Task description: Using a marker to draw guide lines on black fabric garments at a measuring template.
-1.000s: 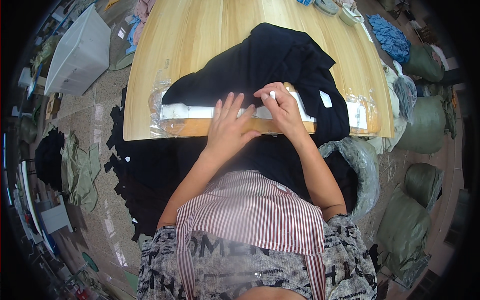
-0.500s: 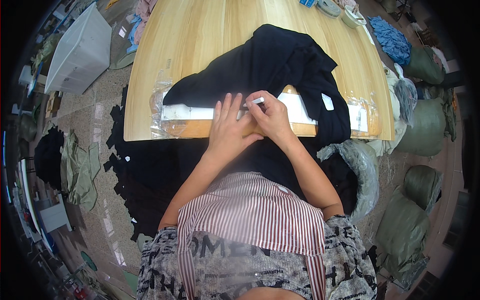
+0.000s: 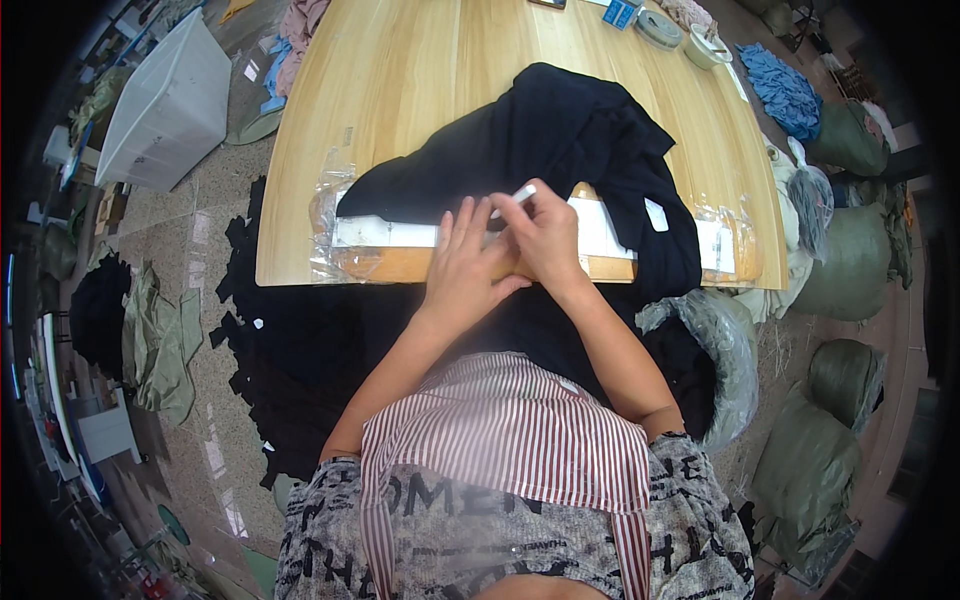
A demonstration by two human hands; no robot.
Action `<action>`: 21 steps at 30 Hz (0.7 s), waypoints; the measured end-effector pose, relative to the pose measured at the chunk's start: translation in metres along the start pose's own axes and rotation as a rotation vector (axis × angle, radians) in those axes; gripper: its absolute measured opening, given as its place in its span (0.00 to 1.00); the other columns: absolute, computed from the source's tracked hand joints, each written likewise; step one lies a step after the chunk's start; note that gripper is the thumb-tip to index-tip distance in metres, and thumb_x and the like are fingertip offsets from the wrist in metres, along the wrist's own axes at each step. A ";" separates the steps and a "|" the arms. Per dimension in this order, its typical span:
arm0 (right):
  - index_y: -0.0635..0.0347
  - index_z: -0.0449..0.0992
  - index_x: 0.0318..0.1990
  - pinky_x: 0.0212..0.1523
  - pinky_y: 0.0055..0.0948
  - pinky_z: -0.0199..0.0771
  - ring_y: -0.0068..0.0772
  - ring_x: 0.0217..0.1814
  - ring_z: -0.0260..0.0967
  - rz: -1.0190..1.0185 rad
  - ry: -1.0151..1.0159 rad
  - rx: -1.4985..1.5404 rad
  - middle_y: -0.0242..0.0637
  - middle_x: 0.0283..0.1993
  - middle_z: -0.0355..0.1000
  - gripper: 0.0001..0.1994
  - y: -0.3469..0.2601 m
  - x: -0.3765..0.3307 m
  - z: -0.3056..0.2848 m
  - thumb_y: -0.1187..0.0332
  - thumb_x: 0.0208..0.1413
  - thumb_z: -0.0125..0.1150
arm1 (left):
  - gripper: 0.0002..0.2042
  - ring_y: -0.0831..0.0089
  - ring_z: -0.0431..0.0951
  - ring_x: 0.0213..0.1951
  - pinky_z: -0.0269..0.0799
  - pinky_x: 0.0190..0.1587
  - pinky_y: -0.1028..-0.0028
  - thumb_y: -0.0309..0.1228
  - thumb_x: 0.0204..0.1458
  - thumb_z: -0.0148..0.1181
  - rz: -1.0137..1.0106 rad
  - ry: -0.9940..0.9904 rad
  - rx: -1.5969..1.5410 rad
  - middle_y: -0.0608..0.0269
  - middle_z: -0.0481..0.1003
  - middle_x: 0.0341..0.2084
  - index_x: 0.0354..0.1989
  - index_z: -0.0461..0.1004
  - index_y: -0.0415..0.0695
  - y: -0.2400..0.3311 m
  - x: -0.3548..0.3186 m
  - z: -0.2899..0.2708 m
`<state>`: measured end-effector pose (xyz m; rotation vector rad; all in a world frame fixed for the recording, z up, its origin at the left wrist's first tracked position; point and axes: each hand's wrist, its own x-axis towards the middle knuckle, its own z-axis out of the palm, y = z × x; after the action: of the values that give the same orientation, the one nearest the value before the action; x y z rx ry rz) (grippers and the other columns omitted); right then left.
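Note:
My right hand pinches a short white pen-like stick, its upper end pointing up and to the right. My left hand lies beside it with fingers stretched out, pressing on a white strip and the edge of the dark navy cloth. The cloth is bunched on the table and hangs over its front edge at the right, with a small white label on it. Under the strip runs an orange-brown band along the table's edge. The stick's lower tip is hidden by my fingers.
The pale wooden table has clear tape at both front corners. At its far right stand a tub, a grey roll and a blue box. A white bin is at the left. Green sacks line the right.
The view has shifted slightly, so the table sits a little lower. My right hand has turned the white stick to a steeper angle. The left hand stays on the strip.

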<state>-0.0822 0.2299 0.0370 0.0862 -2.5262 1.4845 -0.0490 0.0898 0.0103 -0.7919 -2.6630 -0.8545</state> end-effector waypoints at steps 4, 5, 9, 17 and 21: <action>0.58 0.76 0.35 0.32 0.33 0.72 0.39 0.29 0.72 -0.080 -0.043 0.299 0.39 0.29 0.74 0.07 -0.005 0.006 0.015 0.65 0.51 0.61 | 0.30 0.46 0.57 0.63 0.51 0.63 0.48 0.38 0.39 0.70 0.041 0.032 -0.086 0.43 0.63 0.56 0.52 0.70 0.40 0.006 0.000 0.005; 0.58 0.76 0.35 0.32 0.33 0.72 0.39 0.29 0.72 -0.082 -0.046 0.300 0.39 0.29 0.74 0.07 -0.010 0.006 0.018 0.65 0.51 0.61 | 0.30 0.46 0.57 0.63 0.51 0.64 0.49 0.36 0.39 0.70 0.064 0.032 -0.137 0.43 0.64 0.56 0.52 0.70 0.38 0.007 0.001 0.005; 0.57 0.78 0.37 0.38 0.31 0.74 0.40 0.37 0.75 -0.203 -0.224 -0.080 0.39 0.37 0.76 0.08 -0.022 0.009 0.024 0.67 0.50 0.63 | 0.27 0.43 0.66 0.54 0.58 0.59 0.50 0.33 0.41 0.68 0.014 0.036 -0.181 0.43 0.70 0.48 0.51 0.69 0.35 0.010 0.001 0.002; 0.57 0.76 0.32 0.30 0.29 0.70 0.31 0.27 0.71 -0.202 -0.263 -0.473 0.37 0.26 0.73 0.07 -0.032 0.028 0.037 0.65 0.51 0.63 | 0.21 0.46 0.72 0.47 0.65 0.50 0.54 0.27 0.44 0.63 0.034 0.095 -0.223 0.44 0.74 0.41 0.48 0.70 0.34 0.007 0.011 -0.001; 0.60 0.74 0.31 0.24 0.19 0.63 0.13 0.26 0.64 0.104 -0.036 0.586 0.26 0.23 0.69 0.06 -0.004 0.039 0.022 0.68 0.57 0.60 | 0.20 0.55 0.72 0.44 0.67 0.45 0.59 0.25 0.42 0.61 0.003 -0.040 -0.041 0.55 0.76 0.37 0.47 0.71 0.38 -0.003 0.031 -0.006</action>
<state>-0.1234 0.2105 0.0384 0.0717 -2.0609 2.2338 -0.0761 0.0972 0.0249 -0.8304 -2.6870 -0.9039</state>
